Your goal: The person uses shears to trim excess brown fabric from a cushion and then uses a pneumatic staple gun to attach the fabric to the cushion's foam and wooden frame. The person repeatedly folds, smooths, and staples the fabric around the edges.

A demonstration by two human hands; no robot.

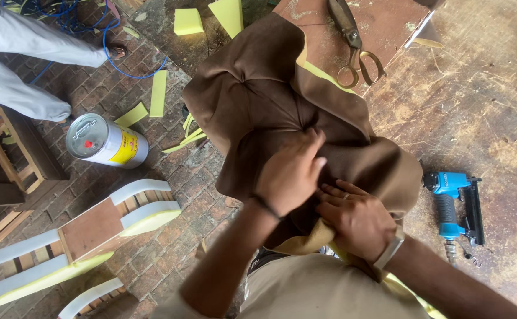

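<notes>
Head view, looking straight down. Left hand [291,174] pressing flat on the brown tufted fabric [270,100], fingers [313,146] curled closed and pinching a fold near one of the tufted dimples. Right hand [356,217] lying just beside it, fingers [332,192] bent and tucked under the left palm, gripping the fabric where its edge is rolling down over yellow foam [314,236]. Both hands touching each other and the cushion, which is sitting between the body and the far stretch of the table [477,106].

Ahead of the fingers, fabric spreading out in loose waves, its far edge overlapping a reddish board [388,23] carrying a pair of scissors [356,44]. To the right of the fingers, beyond the fabric's ragged edge, a blue staple gun [450,204] lying well apart on the scratched table, with bare worn surface around it.

To the left of the fingers, the table edge dropping to a brick floor [170,248]. Down there, a white and yellow can [106,142] lying on its side, yellow foam offcuts [158,93] scattered near it, a padded chair frame [87,230] lying flat, and farther off another person's grey trouser legs [22,65] beside a blue hose [123,65].
</notes>
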